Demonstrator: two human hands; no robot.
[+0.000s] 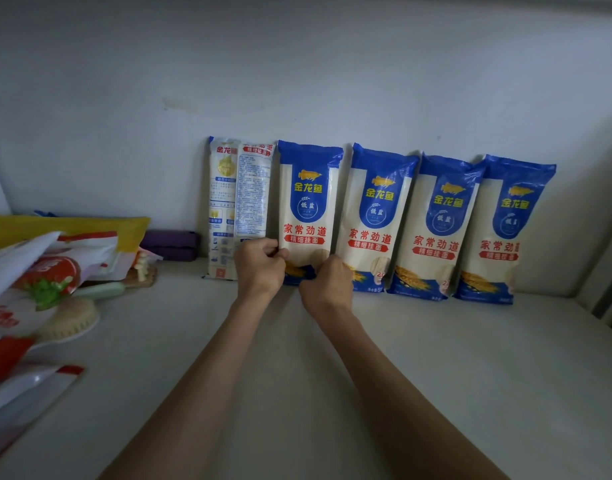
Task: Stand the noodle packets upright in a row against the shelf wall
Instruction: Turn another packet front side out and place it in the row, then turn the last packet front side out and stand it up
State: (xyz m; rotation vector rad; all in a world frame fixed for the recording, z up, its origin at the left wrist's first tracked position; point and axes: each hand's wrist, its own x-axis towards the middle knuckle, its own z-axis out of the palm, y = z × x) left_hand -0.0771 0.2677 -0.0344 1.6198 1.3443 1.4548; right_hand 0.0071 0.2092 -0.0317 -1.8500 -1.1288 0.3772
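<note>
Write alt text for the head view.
Both hands, left hand and right hand, grip the lower edge of the second noodle packet in a row of five standing against the shelf wall; the leftmost packet shows its back.

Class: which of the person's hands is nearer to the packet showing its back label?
Left. The left hand touches the back-label packet at its lower right edge; the right hand sits further right, apart from it.

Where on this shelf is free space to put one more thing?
Bare shelf lies in front of the noodle packets, right of the arms. A narrow gap sits between the leftmost packet and the purple bundle. The left side, around the piled bags, is crowded.
</note>
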